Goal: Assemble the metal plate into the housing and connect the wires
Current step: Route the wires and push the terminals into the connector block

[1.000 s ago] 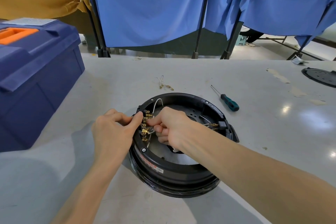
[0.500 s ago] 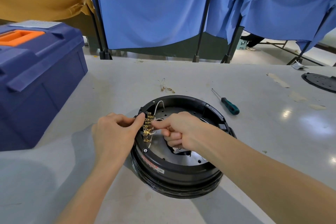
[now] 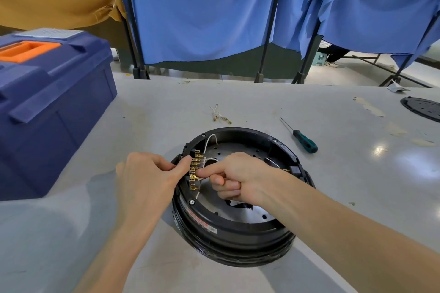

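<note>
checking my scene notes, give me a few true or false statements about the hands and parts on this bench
The screwdriver lies on the table outside the housing. True.
The left hand holds the screwdriver. False: the left hand grips the housing rim beside the brass terminals.
The metal plate sits inside the housing. True.
The right hand lies flat on the table. False: the right hand pinches a white wire at the terminals.
The blue toolbox is open. False: the blue toolbox is closed.

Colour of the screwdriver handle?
Teal green, black near the shaft. The screwdriver lies right of the housing; head view.
</note>
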